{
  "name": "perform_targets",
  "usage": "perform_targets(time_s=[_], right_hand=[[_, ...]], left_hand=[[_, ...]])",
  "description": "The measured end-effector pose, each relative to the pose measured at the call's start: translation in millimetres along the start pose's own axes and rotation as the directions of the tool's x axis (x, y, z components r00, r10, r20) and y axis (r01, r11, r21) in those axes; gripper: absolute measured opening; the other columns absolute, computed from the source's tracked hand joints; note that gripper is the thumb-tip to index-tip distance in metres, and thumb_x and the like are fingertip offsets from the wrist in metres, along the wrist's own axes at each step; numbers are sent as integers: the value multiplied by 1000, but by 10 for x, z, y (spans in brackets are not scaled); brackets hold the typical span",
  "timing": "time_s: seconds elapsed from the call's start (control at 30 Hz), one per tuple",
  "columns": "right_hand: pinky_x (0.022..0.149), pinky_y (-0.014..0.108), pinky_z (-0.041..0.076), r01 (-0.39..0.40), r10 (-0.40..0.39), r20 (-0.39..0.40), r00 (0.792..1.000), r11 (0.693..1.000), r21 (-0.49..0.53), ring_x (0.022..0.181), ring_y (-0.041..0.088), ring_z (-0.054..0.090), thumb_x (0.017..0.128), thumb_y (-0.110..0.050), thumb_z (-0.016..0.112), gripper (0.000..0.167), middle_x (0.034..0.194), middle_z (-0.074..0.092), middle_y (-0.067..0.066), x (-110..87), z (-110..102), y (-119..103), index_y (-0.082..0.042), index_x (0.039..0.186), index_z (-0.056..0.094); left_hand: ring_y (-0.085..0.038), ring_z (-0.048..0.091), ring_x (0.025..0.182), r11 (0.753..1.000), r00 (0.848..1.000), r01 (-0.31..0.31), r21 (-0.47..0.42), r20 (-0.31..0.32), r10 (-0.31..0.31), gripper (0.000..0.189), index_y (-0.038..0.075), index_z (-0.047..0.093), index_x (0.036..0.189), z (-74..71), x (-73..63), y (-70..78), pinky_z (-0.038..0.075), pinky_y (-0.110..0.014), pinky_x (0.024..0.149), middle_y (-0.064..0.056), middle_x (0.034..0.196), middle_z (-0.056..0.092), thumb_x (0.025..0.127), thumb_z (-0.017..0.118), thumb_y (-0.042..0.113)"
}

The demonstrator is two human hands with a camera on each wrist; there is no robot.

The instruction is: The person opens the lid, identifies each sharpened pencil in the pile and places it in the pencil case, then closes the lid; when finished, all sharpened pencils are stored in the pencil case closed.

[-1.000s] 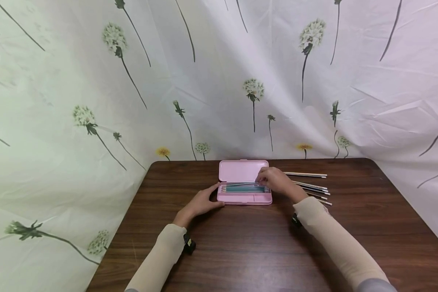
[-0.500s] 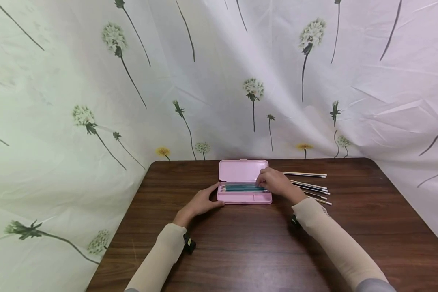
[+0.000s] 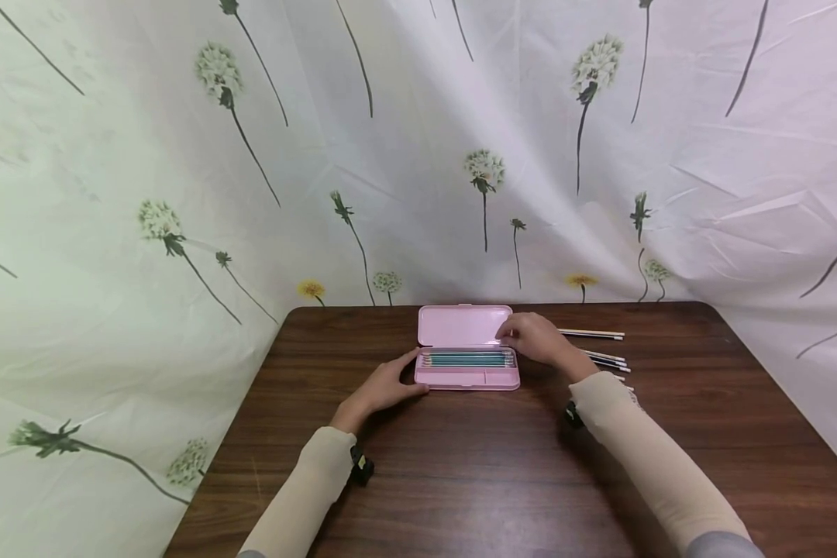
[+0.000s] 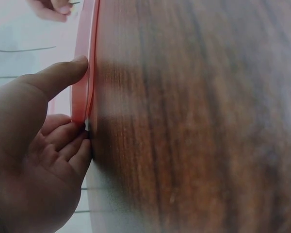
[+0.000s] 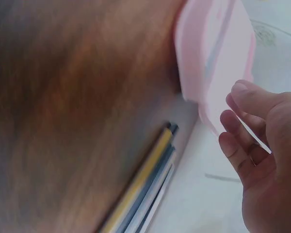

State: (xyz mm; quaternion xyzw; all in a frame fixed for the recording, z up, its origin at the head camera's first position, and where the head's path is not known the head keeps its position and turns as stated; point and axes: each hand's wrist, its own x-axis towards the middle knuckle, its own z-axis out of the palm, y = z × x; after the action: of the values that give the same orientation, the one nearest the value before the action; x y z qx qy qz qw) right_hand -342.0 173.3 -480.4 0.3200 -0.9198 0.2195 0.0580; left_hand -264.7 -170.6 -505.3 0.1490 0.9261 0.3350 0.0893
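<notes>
A pink pencil case [image 3: 453,380] lies open near the table's far edge, its lid [image 3: 458,325] folded back. Several teal pencils [image 3: 467,359] lie side by side in its rear compartment. My left hand [image 3: 384,386] holds the left end of the case, thumb at the front wall and fingers round the end, as the left wrist view also shows. Just above the case's right rear corner is my right hand [image 3: 535,338]. In the right wrist view its fingers are loosely bent and hold nothing.
To the right of the case lie several loose pencils [image 3: 607,360], partly hidden by my right arm. Farther back is another small group of pencils [image 3: 596,334]. A floral cloth [image 3: 390,155] hangs behind the brown table [image 3: 460,480].
The right hand has let go of a teal pencil, which now lies level with the others in the case. It has moved up and right. The left hand has stayed put.
</notes>
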Motion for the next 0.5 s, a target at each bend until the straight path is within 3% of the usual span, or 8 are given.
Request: perform_targets(time_s=[0.27,0.5], right_hand=[[79,44,59,-25,25,-45,999,1000,8,86,18,70,97,-4,75,12,100,80,5,-96,-334,134,-8,105,84],[86,50,60,-73,73,-58,996,997,1,97,26,75,102,-9,71,14,109,81,9,-242,-609,289,-9,109,83]], left_hand=[[-37,42,156,1000,1000,12,11,6,-12,83,14,35,168,8,7,-20,37,-57,126,-16,169,43,100,76,36],[-37,42,156,1000,1000,9,13,3,-9,83,11,35,168,6,9,-9,36,-57,126,-16,169,43,100,76,36]])
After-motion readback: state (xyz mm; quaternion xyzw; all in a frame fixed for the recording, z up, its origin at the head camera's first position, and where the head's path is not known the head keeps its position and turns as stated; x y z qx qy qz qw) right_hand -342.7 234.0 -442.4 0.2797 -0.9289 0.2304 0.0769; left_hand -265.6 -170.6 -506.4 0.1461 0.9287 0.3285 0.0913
